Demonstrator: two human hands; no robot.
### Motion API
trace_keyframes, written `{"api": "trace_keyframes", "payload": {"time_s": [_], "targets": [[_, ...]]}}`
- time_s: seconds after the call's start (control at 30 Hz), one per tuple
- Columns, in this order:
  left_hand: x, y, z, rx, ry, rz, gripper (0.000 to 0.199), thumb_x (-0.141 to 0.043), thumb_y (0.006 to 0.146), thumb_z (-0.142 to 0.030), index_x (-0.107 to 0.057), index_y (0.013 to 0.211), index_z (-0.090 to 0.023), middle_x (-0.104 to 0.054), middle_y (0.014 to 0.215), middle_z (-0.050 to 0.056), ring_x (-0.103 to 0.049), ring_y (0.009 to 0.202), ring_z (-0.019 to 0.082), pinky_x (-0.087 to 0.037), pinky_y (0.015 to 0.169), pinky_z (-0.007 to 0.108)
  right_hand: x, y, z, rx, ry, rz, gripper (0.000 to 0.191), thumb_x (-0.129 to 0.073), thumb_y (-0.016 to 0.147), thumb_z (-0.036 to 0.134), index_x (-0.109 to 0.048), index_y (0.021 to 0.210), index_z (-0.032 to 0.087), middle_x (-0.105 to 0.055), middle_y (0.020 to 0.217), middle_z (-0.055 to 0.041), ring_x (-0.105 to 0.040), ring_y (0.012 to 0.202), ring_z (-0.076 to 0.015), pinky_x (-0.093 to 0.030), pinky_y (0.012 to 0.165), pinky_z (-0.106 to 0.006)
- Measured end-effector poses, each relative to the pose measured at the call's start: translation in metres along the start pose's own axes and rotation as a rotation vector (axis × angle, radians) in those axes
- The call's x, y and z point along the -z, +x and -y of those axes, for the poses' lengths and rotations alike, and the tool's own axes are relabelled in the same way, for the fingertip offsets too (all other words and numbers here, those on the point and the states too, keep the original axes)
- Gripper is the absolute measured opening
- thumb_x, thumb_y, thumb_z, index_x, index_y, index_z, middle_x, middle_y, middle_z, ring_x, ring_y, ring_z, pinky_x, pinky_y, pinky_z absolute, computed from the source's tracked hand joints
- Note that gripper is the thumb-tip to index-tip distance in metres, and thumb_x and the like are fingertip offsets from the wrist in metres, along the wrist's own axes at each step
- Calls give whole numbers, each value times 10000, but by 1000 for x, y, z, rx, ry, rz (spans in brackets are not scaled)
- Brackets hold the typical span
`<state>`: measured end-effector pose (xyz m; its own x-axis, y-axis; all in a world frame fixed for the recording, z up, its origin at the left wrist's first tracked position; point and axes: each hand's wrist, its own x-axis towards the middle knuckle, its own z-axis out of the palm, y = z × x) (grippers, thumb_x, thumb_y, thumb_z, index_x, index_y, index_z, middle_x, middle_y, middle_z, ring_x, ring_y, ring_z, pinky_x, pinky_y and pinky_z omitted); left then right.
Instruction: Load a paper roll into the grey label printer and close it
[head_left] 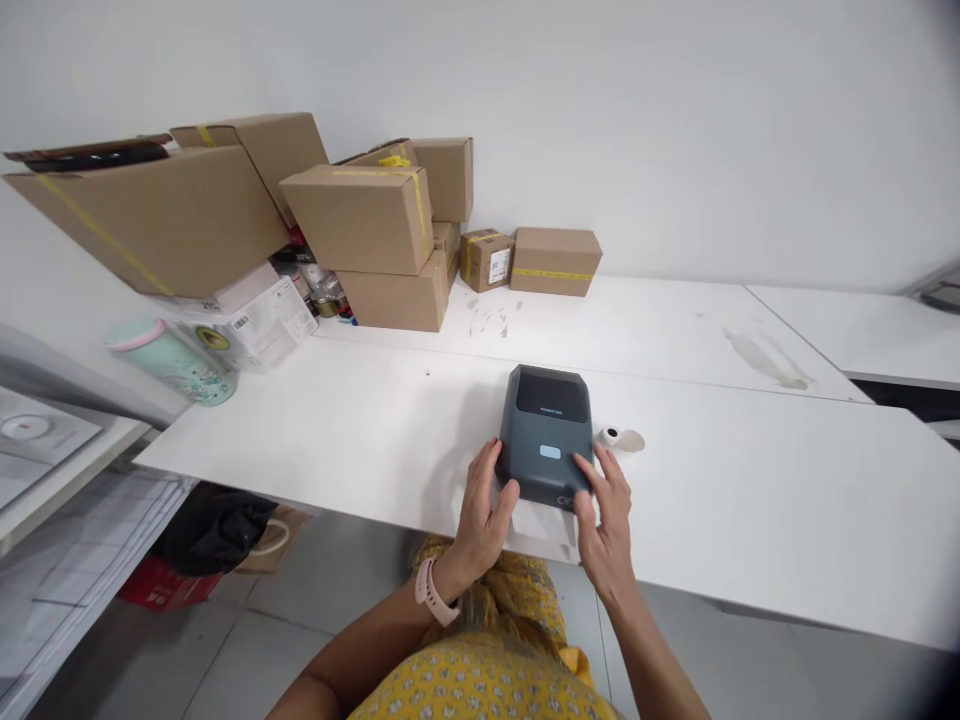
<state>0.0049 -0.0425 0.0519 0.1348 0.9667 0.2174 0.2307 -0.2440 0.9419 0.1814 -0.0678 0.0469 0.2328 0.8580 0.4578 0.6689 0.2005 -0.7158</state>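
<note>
- Label printer: a squat, box-like body of smooth, dark blue-grey plastic with rounded corners; a glossy black panel is set into its far upper part, and a pale rounded-rectangle button is placed nearer the middle of the top.
- The printer is rested on the white tabletop, close to its near edge, between the two hands.
- Left hand: open and lightly curved; its fingers are laid against the printer's left side and its thumb is held by the near left corner. The wrist is circled by a smooth pink strap.
- Right hand: open, with fingers spread; the index finger is reached over the right part of the top, the thumb is kept by the near right corner. Whether weight is borne by either hand cannot be told.
- A small white roll with a dark round core is seen just beside the printer's right side, beyond the right hand.
- On the far left, matte brown cardboard boxes, crossed by yellow tape, are stacked; a mint-green tumbler is stood nearer.
</note>
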Motion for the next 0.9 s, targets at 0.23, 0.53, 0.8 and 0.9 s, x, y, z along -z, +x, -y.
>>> {"api": "trace_keyframes", "payload": {"time_s": [0.23, 0.53, 0.8, 0.9], "targets": [[-3, -2, 5, 39, -84, -4, 530, -431, 990, -418, -340, 1493, -278, -337, 1566, 70, -303, 1455, 237, -266, 1212, 439, -6, -16, -14, -368, 281, 39, 610, -242, 982, 571, -264, 1536, 316, -245, 1621, -1, -168, 1503, -260, -154, 1211, -532], [1, 5, -5, 0, -138, -19, 540, -453, 976, -438, -389, 1481, -256, -337, 1575, 53, -289, 1468, 241, -237, 1229, 416, -3, -9, -6, -283, 261, 13, 630, -220, 979, 582, -264, 1538, 293, -255, 1617, -29, -189, 1496, -267, -143, 1197, -569], [16, 88, -28, -124, -300, -107, 389, -455, 970, -388, -566, 1300, -214, -579, 1381, 81, -521, 1304, 233, -402, 1117, 396, 9, 103, 22, 54, 157, -140, 643, -307, 966, 535, -209, 1535, 249, -285, 1578, -109, -277, 1453, -275, -239, 1169, -538], [10, 99, -8, -4, -146, -162, 306, -511, 921, -293, -607, 1195, -193, -622, 1301, 99, -569, 1222, 224, -457, 1033, 383, 5, 152, 27, 128, 112, -215, 625, -330, 972, 470, -176, 1535, 247, -278, 1573, -115, -296, 1442, -268, -277, 1157, -493]]}}
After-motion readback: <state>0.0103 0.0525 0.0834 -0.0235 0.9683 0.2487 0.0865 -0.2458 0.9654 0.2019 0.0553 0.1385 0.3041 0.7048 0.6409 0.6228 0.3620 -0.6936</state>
